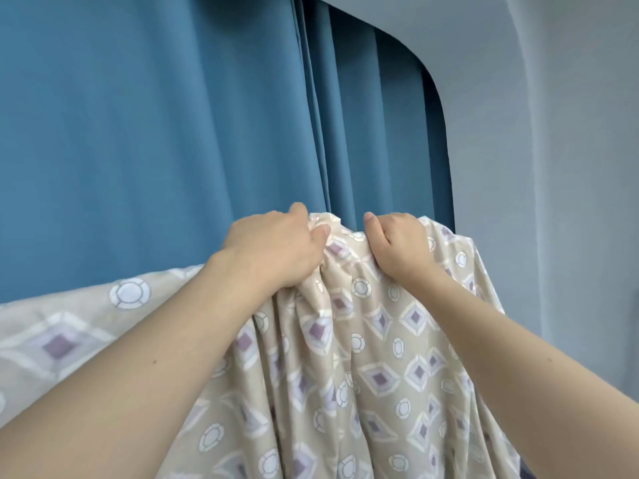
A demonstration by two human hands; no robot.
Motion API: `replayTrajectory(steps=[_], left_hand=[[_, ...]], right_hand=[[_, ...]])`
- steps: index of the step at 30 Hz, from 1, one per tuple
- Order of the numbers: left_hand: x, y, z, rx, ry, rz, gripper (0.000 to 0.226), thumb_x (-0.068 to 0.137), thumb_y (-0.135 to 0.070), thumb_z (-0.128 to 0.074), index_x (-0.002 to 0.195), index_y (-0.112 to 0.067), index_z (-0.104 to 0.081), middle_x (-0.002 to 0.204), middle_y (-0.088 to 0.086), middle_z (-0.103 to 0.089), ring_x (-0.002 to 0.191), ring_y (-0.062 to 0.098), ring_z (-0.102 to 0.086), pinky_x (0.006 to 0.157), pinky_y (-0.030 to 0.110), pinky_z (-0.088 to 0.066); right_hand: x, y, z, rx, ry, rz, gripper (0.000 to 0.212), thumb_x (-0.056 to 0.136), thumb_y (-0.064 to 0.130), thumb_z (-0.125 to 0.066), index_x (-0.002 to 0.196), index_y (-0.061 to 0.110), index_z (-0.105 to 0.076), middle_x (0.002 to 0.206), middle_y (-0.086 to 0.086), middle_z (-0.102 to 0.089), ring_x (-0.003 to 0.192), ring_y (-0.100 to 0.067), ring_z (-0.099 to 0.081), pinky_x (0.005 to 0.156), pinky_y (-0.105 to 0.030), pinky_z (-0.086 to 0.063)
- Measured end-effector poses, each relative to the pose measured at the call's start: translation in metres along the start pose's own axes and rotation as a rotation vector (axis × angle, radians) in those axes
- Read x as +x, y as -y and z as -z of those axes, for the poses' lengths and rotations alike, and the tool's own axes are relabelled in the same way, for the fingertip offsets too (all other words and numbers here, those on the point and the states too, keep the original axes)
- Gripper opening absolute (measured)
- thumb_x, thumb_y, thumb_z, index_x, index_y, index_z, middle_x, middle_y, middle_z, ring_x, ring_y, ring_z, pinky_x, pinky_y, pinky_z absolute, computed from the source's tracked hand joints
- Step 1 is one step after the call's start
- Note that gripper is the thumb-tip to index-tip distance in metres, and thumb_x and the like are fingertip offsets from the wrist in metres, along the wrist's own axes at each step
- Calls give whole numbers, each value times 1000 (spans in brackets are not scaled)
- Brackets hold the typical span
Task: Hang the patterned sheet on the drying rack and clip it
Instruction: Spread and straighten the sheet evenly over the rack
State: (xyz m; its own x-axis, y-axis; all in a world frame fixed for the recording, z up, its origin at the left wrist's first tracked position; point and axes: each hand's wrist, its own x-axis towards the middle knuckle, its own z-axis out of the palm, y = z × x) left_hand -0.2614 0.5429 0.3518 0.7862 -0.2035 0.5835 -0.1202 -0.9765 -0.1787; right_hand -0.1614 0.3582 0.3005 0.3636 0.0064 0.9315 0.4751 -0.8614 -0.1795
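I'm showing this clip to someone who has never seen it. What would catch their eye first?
Most likely the two bare forearms reaching up from the bottom corners, with the left hand and right hand side by side at centre, each gripping the bunched top edge of the patterned sheet. The beige sheet, printed with diamonds and circles, hangs down in folds and fills the lower frame. Behind it, a blue curtain covers the upper left, beside a pale wall at right.

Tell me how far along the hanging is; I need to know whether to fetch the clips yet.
Done: the patterned sheet is lifted up in front of the blue curtain. In hand: the left hand and right hand both grip its bunched top edge. Left: no drying rack or clip shows in this view, so draping it over a bar, spreading it and clipping it all look undone.
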Motion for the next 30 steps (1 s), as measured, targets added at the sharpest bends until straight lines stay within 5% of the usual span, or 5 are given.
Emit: replayTrajectory(steps=[9, 16, 20, 26, 30], left_hand=[[-51, 34, 2, 118, -120, -119, 26, 104, -39, -22, 94, -25, -42, 101, 2, -65, 89, 29, -60, 66, 34, -34], [-45, 73, 35, 59, -328, 164, 19, 95, -6, -38, 105, -9, -54, 107, 22, -62, 96, 41, -59, 70, 37, -31], [-51, 104, 56, 326, -16, 392, 29, 91, -14, -46, 115, -14, -62, 114, 9, -64, 107, 32, -60, 78, 35, -37], [-41, 28, 35, 86, -10, 39, 53, 98, -53, -28, 133, -17, -44, 135, 9, -45, 127, 28, -38, 95, 44, -32], [-38, 21, 3, 97, 82, -41, 43, 105, -44, -20, 115, -22, -54, 120, 6, -59, 105, 28, -55, 75, 35, -36]], right_hand=[[-2, 14, -10, -48, -60, -81, 47, 90, 30, -27, 48, 15, -17, 42, 1, -24, 49, -24, -29, 56, -33, -19], [-2, 12, -11, -66, -83, -110, 45, 86, 38, -18, 47, 15, -18, 43, 0, -25, 51, -27, -32, 56, -33, -17], [-2, 1, -9, -62, -88, -121, 45, 83, 43, -15, 48, 15, -19, 43, 0, -26, 51, -28, -33, 56, -35, -20], [0, 16, -21, -82, -75, -87, 45, 84, 41, -14, 46, 17, -20, 44, 4, -27, 53, -28, -36, 59, -32, -19], [1, 16, -21, -50, -49, -104, 44, 88, 33, -21, 46, 16, -20, 44, 2, -27, 55, -28, -35, 59, -32, -15]])
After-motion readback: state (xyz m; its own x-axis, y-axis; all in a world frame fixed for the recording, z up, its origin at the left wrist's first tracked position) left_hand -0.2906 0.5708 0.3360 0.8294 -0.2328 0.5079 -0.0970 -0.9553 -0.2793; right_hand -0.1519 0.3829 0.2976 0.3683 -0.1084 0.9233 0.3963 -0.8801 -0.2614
